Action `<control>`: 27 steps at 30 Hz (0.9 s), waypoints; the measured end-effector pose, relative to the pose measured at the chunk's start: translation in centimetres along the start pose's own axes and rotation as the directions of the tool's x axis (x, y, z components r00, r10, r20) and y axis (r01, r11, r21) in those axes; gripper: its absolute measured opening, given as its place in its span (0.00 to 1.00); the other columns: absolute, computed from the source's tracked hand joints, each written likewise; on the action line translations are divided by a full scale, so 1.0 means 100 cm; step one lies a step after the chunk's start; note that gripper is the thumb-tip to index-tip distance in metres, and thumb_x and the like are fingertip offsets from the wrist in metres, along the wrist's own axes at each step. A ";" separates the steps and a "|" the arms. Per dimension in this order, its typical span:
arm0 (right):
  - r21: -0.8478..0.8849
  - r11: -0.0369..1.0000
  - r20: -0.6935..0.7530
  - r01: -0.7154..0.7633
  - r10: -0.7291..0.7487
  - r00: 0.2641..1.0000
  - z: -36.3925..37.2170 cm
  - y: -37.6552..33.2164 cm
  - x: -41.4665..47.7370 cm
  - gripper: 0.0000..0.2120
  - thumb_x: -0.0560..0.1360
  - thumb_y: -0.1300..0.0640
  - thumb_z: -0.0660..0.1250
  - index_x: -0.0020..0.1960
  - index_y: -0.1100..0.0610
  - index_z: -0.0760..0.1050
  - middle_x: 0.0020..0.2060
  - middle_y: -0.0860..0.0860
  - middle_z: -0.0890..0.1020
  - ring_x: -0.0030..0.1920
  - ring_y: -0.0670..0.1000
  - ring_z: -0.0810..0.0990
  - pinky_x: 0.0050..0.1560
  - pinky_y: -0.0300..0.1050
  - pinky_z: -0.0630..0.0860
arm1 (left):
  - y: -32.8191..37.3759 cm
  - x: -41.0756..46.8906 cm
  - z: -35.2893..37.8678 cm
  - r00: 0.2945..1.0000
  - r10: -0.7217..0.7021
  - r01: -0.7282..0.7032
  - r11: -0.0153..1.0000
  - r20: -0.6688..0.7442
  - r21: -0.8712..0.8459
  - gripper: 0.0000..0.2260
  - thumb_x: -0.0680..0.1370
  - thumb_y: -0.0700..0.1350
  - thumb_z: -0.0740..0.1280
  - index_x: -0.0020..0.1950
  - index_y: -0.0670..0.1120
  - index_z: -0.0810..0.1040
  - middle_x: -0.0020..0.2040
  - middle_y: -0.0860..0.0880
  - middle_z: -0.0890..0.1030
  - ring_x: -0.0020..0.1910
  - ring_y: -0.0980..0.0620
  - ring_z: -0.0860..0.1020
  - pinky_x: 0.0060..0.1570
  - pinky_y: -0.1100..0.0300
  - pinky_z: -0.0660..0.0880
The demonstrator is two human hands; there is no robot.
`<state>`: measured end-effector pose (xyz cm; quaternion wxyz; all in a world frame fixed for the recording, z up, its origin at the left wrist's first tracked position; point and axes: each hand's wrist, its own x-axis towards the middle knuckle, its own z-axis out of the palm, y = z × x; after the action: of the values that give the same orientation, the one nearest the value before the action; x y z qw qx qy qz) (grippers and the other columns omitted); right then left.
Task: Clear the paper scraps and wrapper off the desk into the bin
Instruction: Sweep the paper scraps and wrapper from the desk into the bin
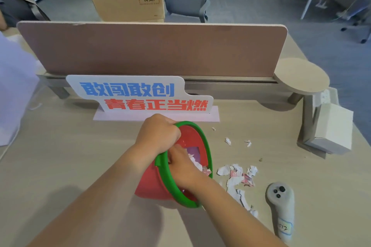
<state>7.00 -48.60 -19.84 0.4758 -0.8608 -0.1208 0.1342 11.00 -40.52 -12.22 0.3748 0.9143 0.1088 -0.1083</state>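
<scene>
A small red plastic bin with a green rim (pixel 152 184) stands tipped on the pale wooden tabletop (pixel 70 156), its mouth turned to the right. The left hand (pixel 158 134) grips the far edge of the bin's rim, fingers curled over it and into the opening. The right hand (pixel 182 164) reaches into the bin's mouth from the near right, its wrist crossing the green rim. Its fingers lie among white paper inside, and whether they are holding any of it cannot be told.

Just right of the bin, a loose pile of torn white and red-printed paper scraps (pixel 236 174) lies on the tabletop, trailing towards the near edge. Further right and a little behind the bin lie two small white scraps (pixel 227 141), apart from each other. Right of the pile, well clear of the bin, rests a grey handheld controller with dark buttons (pixel 280 202).

Behind the bin stands a white cut-out sign with blue and red characters (pixel 140 96), and behind that a long brown divider panel (pixel 152 50). Far to the bin's right sits a white carton (pixel 333 128).
</scene>
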 end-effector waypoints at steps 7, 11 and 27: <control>-0.149 0.986 0.068 -0.071 0.081 0.994 -0.019 0.007 -0.019 0.29 0.72 0.44 0.50 0.71 0.48 0.52 0.67 0.52 0.62 0.68 0.55 0.56 0.72 0.55 0.53 | 0.002 -0.003 -0.006 1.000 -0.005 0.005 1.000 0.002 -0.022 0.08 0.63 0.33 0.67 0.37 0.35 0.85 0.26 0.41 0.78 0.28 0.46 0.71 0.32 0.56 0.71; 0.357 0.926 -0.099 -0.121 0.167 0.981 -0.024 0.002 -0.032 0.30 0.70 0.58 0.59 0.72 0.50 0.59 0.67 0.51 0.67 0.68 0.50 0.64 0.71 0.48 0.60 | -0.002 -0.005 -0.007 1.000 0.021 -0.021 1.000 0.001 -0.022 0.12 0.62 0.33 0.67 0.42 0.35 0.87 0.28 0.42 0.75 0.29 0.46 0.68 0.32 0.56 0.68; 0.297 0.812 -0.689 -0.503 0.547 0.476 -0.017 0.107 -0.162 0.24 0.71 0.56 0.68 0.66 0.54 0.67 0.58 0.49 0.67 0.61 0.51 0.68 0.57 0.40 0.64 | 0.006 -0.026 0.008 0.970 0.191 -0.214 0.965 0.152 0.154 0.12 0.64 0.34 0.69 0.22 0.45 0.76 0.22 0.50 0.72 0.27 0.49 0.69 0.28 0.61 0.64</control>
<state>-6.69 -60.94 -26.17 0.4400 -0.8185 0.3584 -0.0894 8.61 -41.78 -11.61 0.3113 0.9397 -0.0207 -0.1403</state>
